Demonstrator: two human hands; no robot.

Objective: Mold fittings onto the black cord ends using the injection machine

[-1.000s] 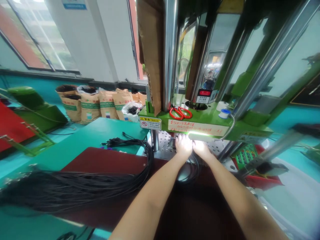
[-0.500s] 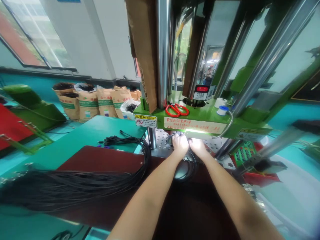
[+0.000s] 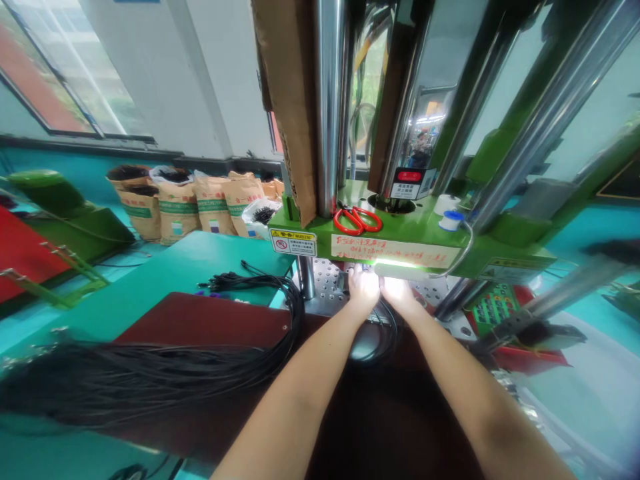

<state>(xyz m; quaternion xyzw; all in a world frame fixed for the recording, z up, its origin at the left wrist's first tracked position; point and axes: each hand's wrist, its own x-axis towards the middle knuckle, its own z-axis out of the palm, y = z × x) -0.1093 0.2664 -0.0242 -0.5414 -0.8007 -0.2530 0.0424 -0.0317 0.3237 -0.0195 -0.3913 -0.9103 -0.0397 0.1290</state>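
Both my hands reach under the green press beam [image 3: 310, 257], side by side over the perforated metal plate [image 3: 323, 283]. My left hand [image 3: 365, 288] has its fingers curled, its back towards me. Close beside it, my right hand [image 3: 397, 293] is brightly lit and overexposed; its fingertips are hidden. What either hand grips cannot be made out. Black cables [image 3: 387, 333] hang in a loop just below my hands. Red-handled scissors [image 3: 357, 220] lie on the beam above.
A long bundle of black cables [image 3: 165, 377] lies on the brown board [image 3: 200, 320] at left. Beyond the green table [image 3: 225, 257] stand filled paper sacks [image 3: 180, 208]. A white-and-blue spool [image 3: 451, 221] sits on the beam. At right is a green button panel [image 3: 495, 309].
The view has shifted slightly, so the press appears a little further right. Both hands stay close together under the beam, with my right hand's fingers now less distinct.
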